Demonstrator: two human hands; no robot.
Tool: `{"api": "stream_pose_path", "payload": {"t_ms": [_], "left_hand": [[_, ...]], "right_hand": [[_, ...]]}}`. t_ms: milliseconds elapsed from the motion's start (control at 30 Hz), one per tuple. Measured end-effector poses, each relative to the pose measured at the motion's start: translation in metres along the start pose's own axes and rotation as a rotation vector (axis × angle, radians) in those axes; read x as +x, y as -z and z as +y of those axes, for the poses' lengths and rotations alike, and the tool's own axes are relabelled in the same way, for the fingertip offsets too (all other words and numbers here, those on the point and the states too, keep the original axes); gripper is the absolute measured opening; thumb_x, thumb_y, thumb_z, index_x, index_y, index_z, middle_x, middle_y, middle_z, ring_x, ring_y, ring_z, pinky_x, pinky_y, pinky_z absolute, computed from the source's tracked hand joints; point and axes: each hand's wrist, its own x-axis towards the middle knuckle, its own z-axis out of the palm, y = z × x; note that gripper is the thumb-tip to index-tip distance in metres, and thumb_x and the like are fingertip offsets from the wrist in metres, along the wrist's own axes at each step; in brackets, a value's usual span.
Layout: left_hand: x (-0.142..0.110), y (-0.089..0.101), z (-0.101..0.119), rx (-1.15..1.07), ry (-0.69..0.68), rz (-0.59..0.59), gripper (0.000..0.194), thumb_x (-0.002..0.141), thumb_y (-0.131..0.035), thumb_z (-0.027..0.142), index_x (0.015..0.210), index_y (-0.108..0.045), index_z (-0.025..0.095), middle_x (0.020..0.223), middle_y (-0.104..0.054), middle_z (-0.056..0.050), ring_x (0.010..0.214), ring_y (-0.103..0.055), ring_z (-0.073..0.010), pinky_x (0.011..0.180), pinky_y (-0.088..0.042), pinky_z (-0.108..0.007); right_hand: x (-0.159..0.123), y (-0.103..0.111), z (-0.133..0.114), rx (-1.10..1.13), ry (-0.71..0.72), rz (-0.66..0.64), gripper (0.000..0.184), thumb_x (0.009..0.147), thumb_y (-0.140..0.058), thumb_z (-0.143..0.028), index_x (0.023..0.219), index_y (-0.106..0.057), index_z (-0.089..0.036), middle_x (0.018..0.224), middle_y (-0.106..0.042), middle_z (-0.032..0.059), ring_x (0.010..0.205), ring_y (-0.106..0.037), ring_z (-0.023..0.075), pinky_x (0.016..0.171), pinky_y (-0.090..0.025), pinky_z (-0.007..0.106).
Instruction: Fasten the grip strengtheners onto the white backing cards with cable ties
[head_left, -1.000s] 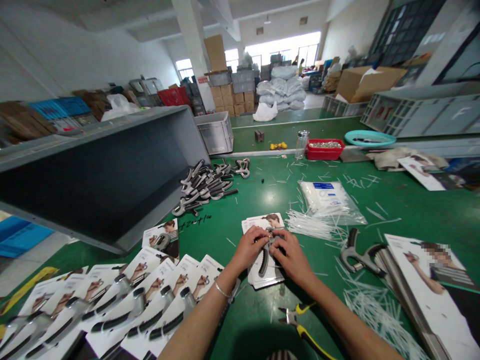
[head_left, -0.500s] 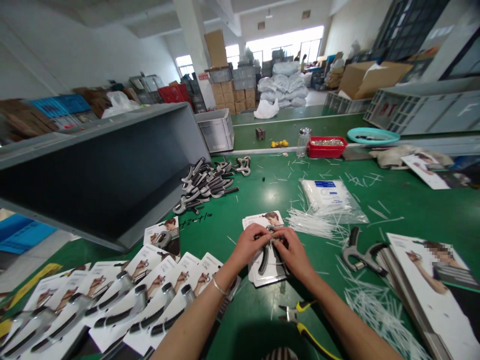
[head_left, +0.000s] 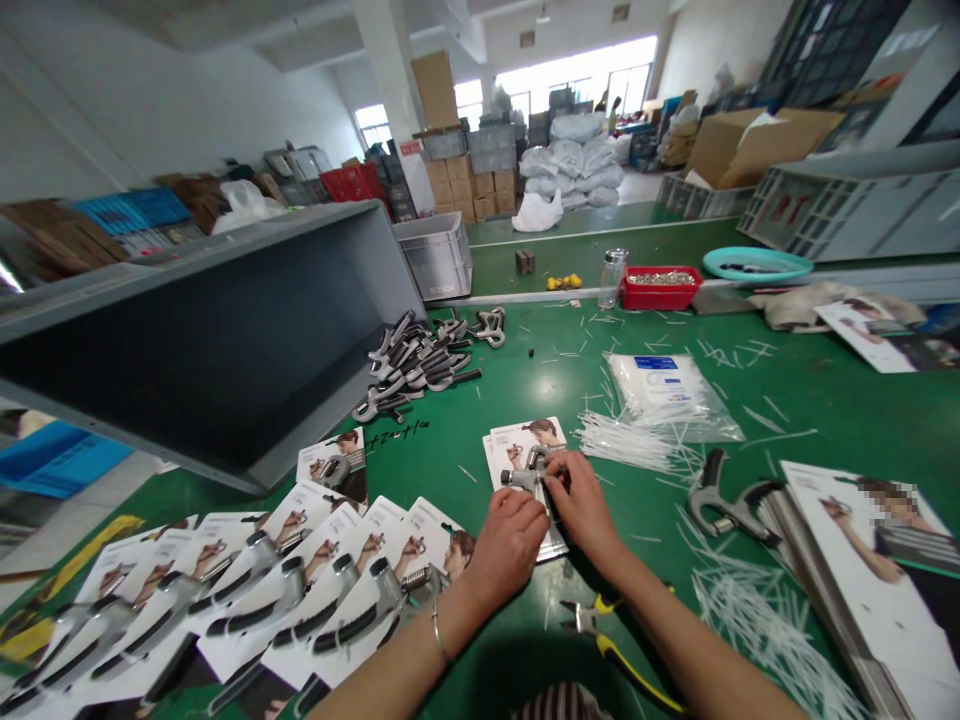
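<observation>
A hand grip exerciser (head_left: 525, 480) with a grey metal head lies on a printed backing card (head_left: 525, 445), on the green bench (head_left: 495, 370). My right hand (head_left: 581, 505) pinches the grip's head from the right. My left hand (head_left: 508, 545) closes over the lower part of the grip, hiding its handle. A row of carded grips (head_left: 247, 590) lies to the left of my left hand. Yellow-handled pliers (head_left: 600, 640) lie below my right wrist, not touching it. A loose grip (head_left: 724, 510) lies to the right, beside a stack of printed cards (head_left: 862, 570).
A heap of loose grips (head_left: 412, 365) lies by a long grey trough (head_left: 202, 340). A bag of white cable ties (head_left: 664, 390) and scattered ties cover the right side. A red tray (head_left: 660, 287) and a glass jar (head_left: 611, 278) stand farther back.
My left hand has moved down and left from the grip's head to its lower part. The card and grip have shifted slightly, and the whole view has tilted.
</observation>
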Motion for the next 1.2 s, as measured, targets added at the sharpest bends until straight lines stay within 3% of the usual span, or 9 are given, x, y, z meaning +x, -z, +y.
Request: {"api": "stream_pose_path", "payload": {"t_ms": [67, 167, 267, 367, 533, 667, 833, 1000, 1200], "left_hand": [[-0.008, 0.003, 0.002, 0.01, 0.112, 0.074, 0.02, 0.093, -0.053, 0.02, 0.111, -0.061, 0.022, 0.109, -0.063, -0.01, 0.107, -0.052, -0.027, 0.098, -0.036, -0.047], [-0.02, 0.01, 0.001, 0.01, 0.378, 0.197, 0.043, 0.089, -0.063, 0.034, 0.127, -0.051, 0.016, 0.119, -0.057, -0.015, 0.111, -0.05, -0.0316, 0.097, -0.04, -0.051], [-0.03, 0.016, -0.006, -0.092, 0.469, 0.123, 0.03, 0.09, -0.06, 0.036, 0.114, -0.056, 0.017, 0.104, -0.058, -0.011, 0.098, -0.055, -0.0276, 0.089, -0.046, -0.045], [-0.032, 0.017, -0.011, -0.164, 0.456, 0.075, 0.025, 0.09, -0.06, 0.033, 0.11, -0.056, 0.018, 0.103, -0.056, -0.009, 0.098, -0.056, -0.0252, 0.09, -0.047, -0.042], [-0.026, 0.017, -0.015, -0.182, 0.414, 0.058, 0.015, 0.09, -0.058, 0.028, 0.102, -0.06, 0.019, 0.096, -0.058, -0.008, 0.094, -0.057, -0.024, 0.087, -0.047, -0.039], [-0.029, 0.021, -0.026, -0.375, 0.51, 0.063, 0.019, 0.087, -0.063, 0.028, 0.103, -0.063, 0.019, 0.098, -0.063, -0.007, 0.09, -0.061, -0.0216, 0.085, -0.048, -0.036], [-0.032, 0.027, -0.035, -0.641, 0.573, 0.149, 0.012, 0.086, -0.062, 0.023, 0.095, -0.069, 0.021, 0.092, -0.067, -0.003, 0.084, -0.064, -0.0176, 0.078, -0.05, -0.029], [-0.02, 0.024, -0.023, -0.635, 0.492, 0.177, 0.011, 0.085, -0.062, 0.021, 0.092, -0.07, 0.022, 0.092, -0.068, -0.002, 0.086, -0.064, -0.0168, 0.08, -0.049, -0.028], [-0.017, 0.011, -0.023, -0.85, 0.637, 0.178, 0.012, 0.082, -0.067, 0.024, 0.092, -0.07, 0.019, 0.088, -0.073, -0.003, 0.08, -0.067, -0.0172, 0.075, -0.052, -0.028]], "right_hand": [[-0.002, 0.007, -0.003, -0.008, 0.039, -0.022, 0.006, 0.088, -0.051, -0.018, 0.084, -0.054, -0.022, 0.101, -0.062, 0.006, 0.099, -0.055, 0.0233, 0.09, -0.043, 0.04], [-0.012, 0.023, -0.016, -0.087, 0.112, -0.15, 0.009, 0.094, -0.051, -0.023, 0.089, -0.058, -0.022, 0.099, -0.064, 0.0051, 0.097, -0.055, 0.0231, 0.09, -0.042, 0.04], [-0.024, 0.037, -0.033, -0.282, 0.237, -0.369, 0.015, 0.098, -0.051, -0.029, 0.092, -0.063, -0.022, 0.09, -0.066, 0.0052, 0.092, -0.053, 0.0243, 0.087, -0.04, 0.04], [-0.031, 0.037, -0.043, -0.498, 0.324, -0.458, 0.013, 0.093, -0.06, -0.033, 0.098, -0.066, -0.022, 0.089, -0.066, 0.0074, 0.093, -0.051, 0.0281, 0.085, -0.038, 0.044], [-0.032, 0.023, -0.04, -0.651, 0.383, -0.474, 0.008, 0.09, -0.06, -0.018, 0.095, -0.065, -0.021, 0.088, -0.064, 0.0101, 0.091, -0.049, 0.0297, 0.077, -0.038, 0.043], [-0.027, 0.022, -0.043, -0.699, 0.378, -0.453, 0.012, 0.09, -0.057, -0.013, 0.084, -0.063, -0.02, 0.085, -0.062, 0.0113, 0.085, -0.05, 0.0287, 0.072, -0.039, 0.042], [-0.022, 0.029, -0.05, -0.495, 0.346, -0.373, 0.009, 0.093, -0.056, -0.021, 0.088, -0.064, -0.022, 0.102, -0.062, 0.0101, 0.096, -0.053, 0.0283, 0.082, -0.044, 0.043], [-0.026, 0.021, -0.035, -0.283, 0.192, -0.366, 0.011, 0.096, -0.053, -0.026, 0.092, -0.063, -0.023, 0.089, -0.065, 0.0048, 0.089, -0.058, 0.0239, 0.08, -0.047, 0.039], [-0.024, 0.024, -0.028, -0.323, 0.228, -0.375, 0.014, 0.097, -0.052, -0.026, 0.091, -0.064, -0.022, 0.088, -0.066, 0.0055, 0.089, -0.057, 0.0241, 0.079, -0.047, 0.038]]}}
